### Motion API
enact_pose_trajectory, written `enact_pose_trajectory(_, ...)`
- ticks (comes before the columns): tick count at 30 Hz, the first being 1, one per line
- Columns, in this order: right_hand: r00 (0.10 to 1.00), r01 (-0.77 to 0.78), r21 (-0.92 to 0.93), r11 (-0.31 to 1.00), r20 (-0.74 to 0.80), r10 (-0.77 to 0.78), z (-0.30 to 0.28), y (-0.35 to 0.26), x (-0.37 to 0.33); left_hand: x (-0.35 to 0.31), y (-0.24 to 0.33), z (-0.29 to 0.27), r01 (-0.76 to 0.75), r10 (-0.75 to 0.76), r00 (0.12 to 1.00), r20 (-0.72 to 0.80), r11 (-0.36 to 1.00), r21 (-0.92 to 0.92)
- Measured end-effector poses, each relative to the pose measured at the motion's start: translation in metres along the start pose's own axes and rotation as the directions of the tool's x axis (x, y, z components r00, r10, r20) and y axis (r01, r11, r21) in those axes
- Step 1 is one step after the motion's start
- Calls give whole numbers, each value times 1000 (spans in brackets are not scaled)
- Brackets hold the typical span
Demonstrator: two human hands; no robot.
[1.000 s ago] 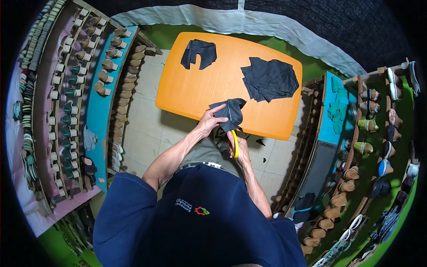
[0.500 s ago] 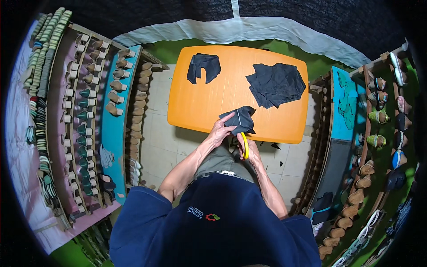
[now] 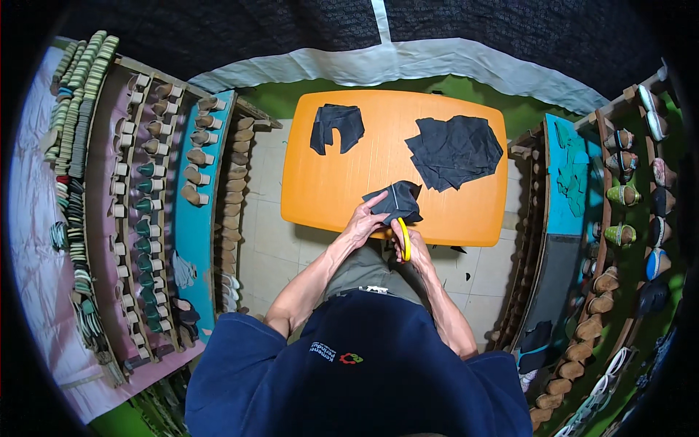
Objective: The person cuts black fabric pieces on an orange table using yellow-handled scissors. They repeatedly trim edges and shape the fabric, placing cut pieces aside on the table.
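At the near edge of the orange table [image 3: 389,156], my left hand [image 3: 362,221] grips a piece of black fabric [image 3: 400,198] with a pale straight line across it. My right hand [image 3: 413,246] is closed round the yellow handles of a pair of scissors [image 3: 405,240], held against the fabric's near side. The blades are hidden, so I cannot tell how far apart they are. A black cut piece with a notch [image 3: 345,124] lies at the table's far left. On the right rests a loose pile of black fabric pieces [image 3: 459,153].
Racks of shoe lasts [image 3: 149,240] and a blue board [image 3: 191,240] stand on my left. To the right are another blue board [image 3: 561,171] with green scraps [image 3: 573,175] and a rack with shoes [image 3: 622,193]. Behind the table hangs a dark curtain [image 3: 306,36].
The view has tilted slightly, so the table and racks sit lower in the picture. Both hands keep their hold on the fabric and scissors, with barely any movement.
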State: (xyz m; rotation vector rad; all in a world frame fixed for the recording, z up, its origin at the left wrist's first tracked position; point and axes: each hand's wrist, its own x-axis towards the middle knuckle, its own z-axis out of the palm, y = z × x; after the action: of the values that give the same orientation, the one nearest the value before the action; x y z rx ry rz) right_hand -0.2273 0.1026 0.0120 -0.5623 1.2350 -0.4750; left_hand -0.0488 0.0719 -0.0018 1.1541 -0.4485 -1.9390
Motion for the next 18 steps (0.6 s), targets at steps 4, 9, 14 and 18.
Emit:
enact_pose_trajectory(4,999,31,-103,994,-41,-36,0,-11,4,8,8,-6,-2,-1,999,39,998,58)
enact_pose_trajectory(9,993,102,-88,991,-42,-106,-4,-18,4,12,31,-3,-156,158,986,-60,987,26)
enact_pose_trajectory(14,987,138,-303,943,-35,-155,-21,-7,0,24,80,-16,-367,349,909,-228,929,-43)
enact_pose_trajectory(18,985,130,-426,895,-50,-167,-31,10,-9,33,115,-34,-432,434,870,-232,900,62)
